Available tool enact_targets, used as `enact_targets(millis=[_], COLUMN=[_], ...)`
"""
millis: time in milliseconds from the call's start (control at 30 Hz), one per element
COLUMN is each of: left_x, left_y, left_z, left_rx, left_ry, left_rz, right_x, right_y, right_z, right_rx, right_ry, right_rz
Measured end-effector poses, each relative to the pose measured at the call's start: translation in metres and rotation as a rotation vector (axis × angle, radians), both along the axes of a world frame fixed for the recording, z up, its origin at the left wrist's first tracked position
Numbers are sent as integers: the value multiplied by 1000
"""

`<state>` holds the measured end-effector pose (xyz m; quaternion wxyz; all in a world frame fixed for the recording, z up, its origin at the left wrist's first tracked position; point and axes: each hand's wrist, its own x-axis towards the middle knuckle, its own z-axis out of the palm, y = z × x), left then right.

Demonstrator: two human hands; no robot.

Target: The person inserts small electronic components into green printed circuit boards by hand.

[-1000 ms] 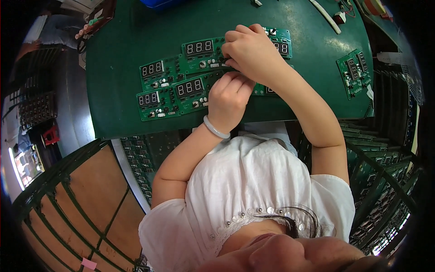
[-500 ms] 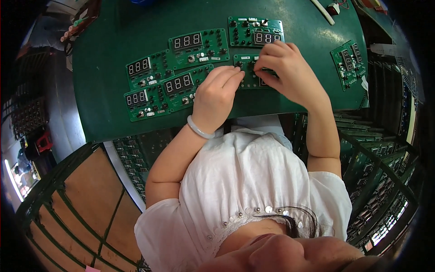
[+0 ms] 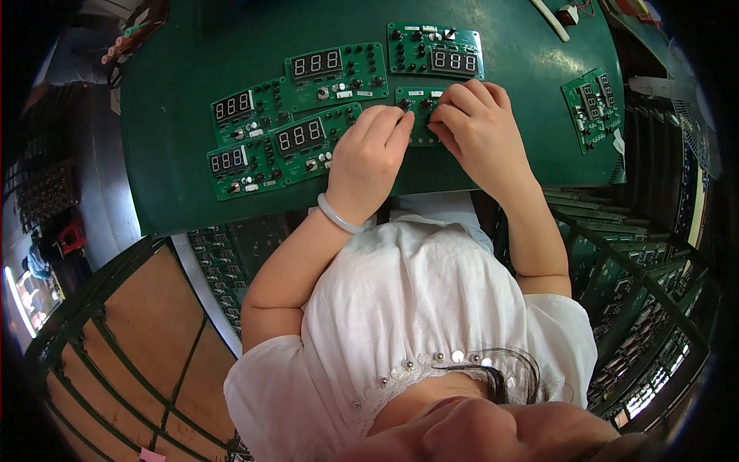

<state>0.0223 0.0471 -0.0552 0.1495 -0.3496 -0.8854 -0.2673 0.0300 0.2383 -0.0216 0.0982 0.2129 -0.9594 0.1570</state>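
Both hands, left hand and right hand, press curled fingers onto the middle circuit board; uneven pressure risks the board sliding against neighbouring boards.

On the green-topped bench, four green circuit boards with digit displays lie left of both hands. The left hand and right hand rest on a fifth board; another board lies behind, one more far right.
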Motion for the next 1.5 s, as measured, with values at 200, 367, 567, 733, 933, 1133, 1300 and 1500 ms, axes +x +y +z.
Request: enact_targets(millis=[200, 367, 567, 733, 933, 1133, 1300, 1500], left_x=[1, 3, -1, -34, -52, -54, -55, -60], left_y=[-2, -3, -3, 9, 18, 16, 16, 11], left_z=[1, -2, 6, 13, -3, -1, 3, 9], left_rx=[16, 48, 36, -105, -281, -315, -400, -337], left_ry=[-43, -66, -103, 45, 87, 84, 86, -15], left_rz=[-2, -12, -13, 150, 170, 142, 121, 66], right_x=[4, 4, -9, -28, -28, -31, -35, -34], right_y=[-15, -13, -1, -18, -25, -31, -33, -13], right_z=[4, 3, 14, -13, -34, -31, -20, -22], right_rx=[195, 144, 96, 116, 216, 330, 529, 262], right_ry=[47, 50, -38, 208, 164, 159, 86, 115], right_rz=[-102, -123, -48, -287, -371, -367, -325, -271])
